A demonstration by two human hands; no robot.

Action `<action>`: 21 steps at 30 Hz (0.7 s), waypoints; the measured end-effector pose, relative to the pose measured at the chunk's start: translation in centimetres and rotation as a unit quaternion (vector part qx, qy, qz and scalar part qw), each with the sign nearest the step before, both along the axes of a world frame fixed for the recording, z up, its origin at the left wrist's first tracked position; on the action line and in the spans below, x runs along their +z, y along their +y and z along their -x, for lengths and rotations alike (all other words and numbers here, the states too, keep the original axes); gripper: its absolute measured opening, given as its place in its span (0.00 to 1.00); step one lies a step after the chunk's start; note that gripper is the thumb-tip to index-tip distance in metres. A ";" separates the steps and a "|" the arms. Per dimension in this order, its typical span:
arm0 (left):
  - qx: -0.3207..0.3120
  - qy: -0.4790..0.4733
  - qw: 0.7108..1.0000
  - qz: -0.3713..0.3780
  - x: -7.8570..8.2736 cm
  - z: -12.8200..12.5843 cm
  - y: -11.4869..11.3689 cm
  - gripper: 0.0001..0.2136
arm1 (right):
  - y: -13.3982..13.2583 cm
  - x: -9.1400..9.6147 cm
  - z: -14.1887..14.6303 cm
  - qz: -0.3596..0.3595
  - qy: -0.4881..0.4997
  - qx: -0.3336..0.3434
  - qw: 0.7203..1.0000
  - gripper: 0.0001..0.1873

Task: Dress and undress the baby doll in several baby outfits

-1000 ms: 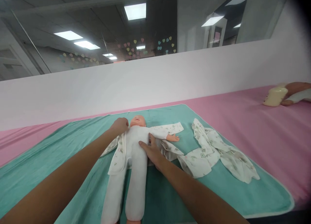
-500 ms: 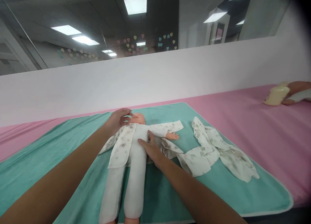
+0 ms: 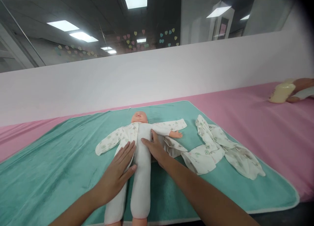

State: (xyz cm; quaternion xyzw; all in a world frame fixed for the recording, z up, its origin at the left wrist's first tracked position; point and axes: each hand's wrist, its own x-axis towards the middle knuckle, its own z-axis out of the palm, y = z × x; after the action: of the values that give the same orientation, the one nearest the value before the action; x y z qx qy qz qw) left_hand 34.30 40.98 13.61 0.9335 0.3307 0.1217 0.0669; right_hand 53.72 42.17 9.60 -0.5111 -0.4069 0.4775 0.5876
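A baby doll (image 3: 143,150) lies on its back with its head at the far end, in a white printed shirt (image 3: 129,132). The shirt's front lies open on the right, baring the white cloth torso. Its left-side sleeve hangs past the hidden doll hand; the other doll hand (image 3: 176,134) shows below its sleeve. My left hand (image 3: 117,172) lies flat over the shirt's lower front, fingers stretched out. Against the right side of the torso rests my right hand (image 3: 157,149), thumb and forefinger spread; its other fingers are hidden.
Crumpled printed baby clothing (image 3: 220,146) lies right of the doll. Both are on a green blanket (image 3: 68,167) over a pink cover (image 3: 235,105). At far right stands a pale yellow bottle (image 3: 282,92) beside another doll's limb (image 3: 303,88). A white wall (image 3: 122,82) runs behind.
My left hand has come from beside the doll's head down to the shirt's lower front. The left-side sleeve now lies stretched outward. My right hand stays at the torso.
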 end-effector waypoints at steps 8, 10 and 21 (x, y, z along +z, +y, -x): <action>0.132 -0.182 0.969 0.105 1.4 1.1 -1.2 0.15 | 0.2 -0.1 -0.1 -0.051 -0.005 0.049 0.998 0.47; 0.166 -0.193 0.967 0.029 1.4 1.0 -0.1 0.15 | 0.6 0.1 -0.3 -0.057 -0.024 0.055 0.997 0.46; 0.170 -0.031 0.984 -0.028 -0.4 2.1 -0.1 0.11 | 1.3 0.4 -1.2 -0.046 -0.083 0.060 0.994 0.42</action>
State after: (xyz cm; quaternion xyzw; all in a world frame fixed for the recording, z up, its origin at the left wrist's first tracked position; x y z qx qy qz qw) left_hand 32.17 40.91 13.18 0.8607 0.4791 0.1698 0.0292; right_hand 54.91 43.42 10.02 -0.4963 -0.5052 0.4486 0.5452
